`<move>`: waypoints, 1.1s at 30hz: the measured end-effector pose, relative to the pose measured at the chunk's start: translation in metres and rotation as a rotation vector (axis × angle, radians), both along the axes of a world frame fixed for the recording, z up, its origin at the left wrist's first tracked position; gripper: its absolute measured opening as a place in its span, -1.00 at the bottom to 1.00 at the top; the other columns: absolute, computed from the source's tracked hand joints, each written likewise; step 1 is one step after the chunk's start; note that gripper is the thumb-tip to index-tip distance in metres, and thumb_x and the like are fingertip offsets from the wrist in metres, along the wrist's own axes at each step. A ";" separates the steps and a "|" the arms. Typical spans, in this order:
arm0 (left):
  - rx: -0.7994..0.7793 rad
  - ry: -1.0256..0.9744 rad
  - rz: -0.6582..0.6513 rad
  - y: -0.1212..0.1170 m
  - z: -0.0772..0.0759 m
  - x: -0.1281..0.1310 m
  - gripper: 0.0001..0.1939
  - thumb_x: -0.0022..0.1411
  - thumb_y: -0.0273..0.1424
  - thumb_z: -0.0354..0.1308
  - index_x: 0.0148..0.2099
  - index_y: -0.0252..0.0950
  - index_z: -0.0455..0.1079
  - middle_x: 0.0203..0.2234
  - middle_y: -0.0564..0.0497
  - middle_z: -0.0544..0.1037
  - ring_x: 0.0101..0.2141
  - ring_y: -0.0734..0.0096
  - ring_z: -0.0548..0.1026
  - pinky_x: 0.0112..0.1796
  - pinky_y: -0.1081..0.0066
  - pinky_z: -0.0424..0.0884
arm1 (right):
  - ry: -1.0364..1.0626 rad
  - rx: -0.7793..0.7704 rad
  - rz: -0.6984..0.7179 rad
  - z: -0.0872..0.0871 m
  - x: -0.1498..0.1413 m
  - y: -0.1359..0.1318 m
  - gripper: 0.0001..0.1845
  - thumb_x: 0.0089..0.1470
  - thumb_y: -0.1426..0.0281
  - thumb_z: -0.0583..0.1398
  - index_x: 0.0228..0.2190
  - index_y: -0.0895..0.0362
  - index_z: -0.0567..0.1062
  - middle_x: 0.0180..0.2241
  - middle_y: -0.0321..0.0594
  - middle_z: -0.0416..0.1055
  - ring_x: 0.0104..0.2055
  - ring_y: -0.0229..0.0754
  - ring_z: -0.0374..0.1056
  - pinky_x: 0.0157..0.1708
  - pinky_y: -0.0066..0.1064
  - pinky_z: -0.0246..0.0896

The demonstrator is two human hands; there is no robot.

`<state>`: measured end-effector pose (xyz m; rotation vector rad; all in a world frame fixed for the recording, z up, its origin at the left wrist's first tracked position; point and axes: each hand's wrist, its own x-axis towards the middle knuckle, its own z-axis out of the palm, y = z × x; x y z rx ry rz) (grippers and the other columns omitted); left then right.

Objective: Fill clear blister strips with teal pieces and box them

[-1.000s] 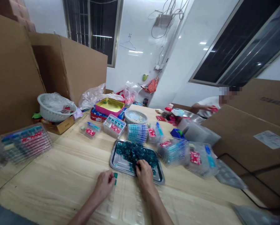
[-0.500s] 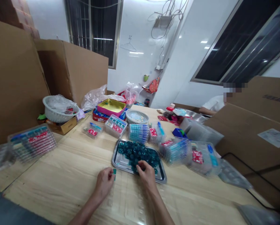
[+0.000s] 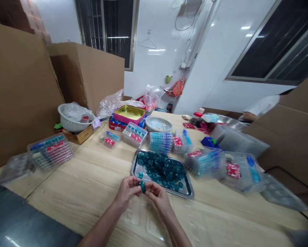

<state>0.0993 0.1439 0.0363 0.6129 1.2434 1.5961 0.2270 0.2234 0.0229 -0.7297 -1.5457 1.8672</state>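
Wooden table [image 3: 87, 171] under everything. Metal tray [image 3: 190, 193] just beyond my hands, teal pieces [image 3: 166, 168] heaped in it. Faint clear plastic [image 3: 154, 224] nearer me, outline hard to read. Left hand [image 3: 124, 195] and right hand [image 3: 160, 199] meet at the near rim, fingertips pinching a small teal bit [image 3: 142, 187], one piece or several, can't tell. Step, my reading: fingering it between both hands. Next move wants a light, steady pinch, one side easing off first.

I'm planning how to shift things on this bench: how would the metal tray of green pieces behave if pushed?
The metal tray looks stiff and flat-bottomed, so it would probably slide without tipping. The loose green pieces, heaped unevenly, might shift or tumble, though its raised rim should hold most in.
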 end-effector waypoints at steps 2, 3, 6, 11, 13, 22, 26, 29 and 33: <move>-0.010 -0.035 -0.004 -0.005 0.001 -0.001 -0.72 -0.24 -0.43 0.28 -0.40 -0.34 0.30 -0.54 0.08 0.44 -0.55 0.55 0.37 -0.54 0.53 0.31 | 0.012 0.000 0.012 0.001 -0.001 -0.002 -0.72 -0.29 0.25 0.37 -0.49 0.12 0.49 -0.52 -0.30 0.42 -0.47 -0.21 0.33 -0.41 -0.42 0.23; -0.015 -0.054 -0.009 -0.007 0.002 -0.002 -0.71 -0.25 -0.46 0.27 -0.39 -0.32 0.29 -0.52 0.09 0.45 -0.54 0.54 0.38 -0.54 0.53 0.32 | 0.011 0.008 0.018 0.001 -0.002 -0.003 -0.73 -0.27 0.27 0.37 -0.49 0.13 0.48 -0.52 -0.31 0.42 -0.47 -0.22 0.33 -0.42 -0.43 0.22; -0.026 -0.064 -0.042 -0.011 0.006 -0.003 -0.64 -0.24 -0.48 0.24 -0.28 -0.31 0.31 -0.51 0.10 0.47 -0.56 0.53 0.40 -0.56 0.52 0.33 | -0.009 0.051 0.053 0.002 -0.003 -0.006 -0.79 -0.21 0.31 0.34 -0.48 0.14 0.46 -0.51 -0.31 0.41 -0.47 -0.23 0.33 -0.43 -0.45 0.20; -0.082 -0.104 0.005 -0.011 0.004 -0.001 -0.78 -0.28 -0.49 0.19 -0.47 -0.32 0.27 -0.66 0.14 0.42 -0.66 0.54 0.37 -0.56 0.48 0.32 | -0.037 0.083 0.121 0.005 -0.005 -0.011 -0.86 -0.14 0.39 0.27 -0.46 0.14 0.42 -0.51 -0.30 0.42 -0.46 -0.21 0.34 -0.42 -0.42 0.21; -0.114 -0.161 0.040 -0.011 0.001 0.001 -0.79 -0.30 -0.47 0.16 -0.49 -0.31 0.24 -0.68 0.15 0.41 -0.65 0.52 0.37 -0.55 0.45 0.33 | -0.052 0.103 0.127 0.006 -0.007 -0.012 -0.89 -0.15 0.42 0.24 -0.48 0.14 0.40 -0.54 -0.33 0.39 -0.48 -0.24 0.32 -0.45 -0.45 0.19; -0.067 0.053 0.062 -0.016 0.005 -0.005 -0.83 -0.29 -0.53 0.08 -0.49 -0.31 0.28 -0.66 0.18 0.34 -0.59 0.56 0.29 -0.54 0.54 0.25 | -0.020 -0.115 0.115 0.008 -0.010 -0.018 -0.74 -0.23 0.28 0.33 -0.51 0.12 0.39 -0.59 -0.36 0.36 -0.52 -0.27 0.29 -0.45 -0.45 0.18; -0.085 0.131 0.057 -0.019 0.008 -0.006 -0.85 -0.31 -0.53 0.13 -0.53 -0.32 0.26 -0.68 0.17 0.33 -0.60 0.56 0.28 -0.57 0.54 0.24 | 0.007 -0.118 0.092 0.008 -0.010 -0.017 -0.69 -0.30 0.29 0.38 -0.50 0.13 0.41 -0.55 -0.34 0.39 -0.51 -0.29 0.29 -0.45 -0.47 0.17; -0.148 0.160 0.031 -0.021 0.009 -0.006 -0.87 -0.28 -0.47 0.16 -0.54 -0.33 0.29 -0.72 0.16 0.35 -0.66 0.56 0.27 -0.63 0.53 0.22 | 0.015 -0.082 0.113 0.009 -0.009 -0.016 -0.71 -0.29 0.35 0.38 -0.48 0.14 0.42 -0.49 -0.32 0.40 -0.46 -0.28 0.32 -0.42 -0.47 0.18; -0.216 0.128 -0.039 -0.021 0.006 -0.006 -0.91 -0.33 -0.49 0.10 -0.59 -0.35 0.32 -0.79 0.14 0.36 -0.73 0.56 0.25 -0.68 0.52 0.22 | 0.004 0.048 0.192 0.014 -0.006 -0.019 -0.82 -0.20 0.46 0.30 -0.46 0.14 0.42 -0.48 -0.32 0.38 -0.44 -0.27 0.31 -0.42 -0.47 0.17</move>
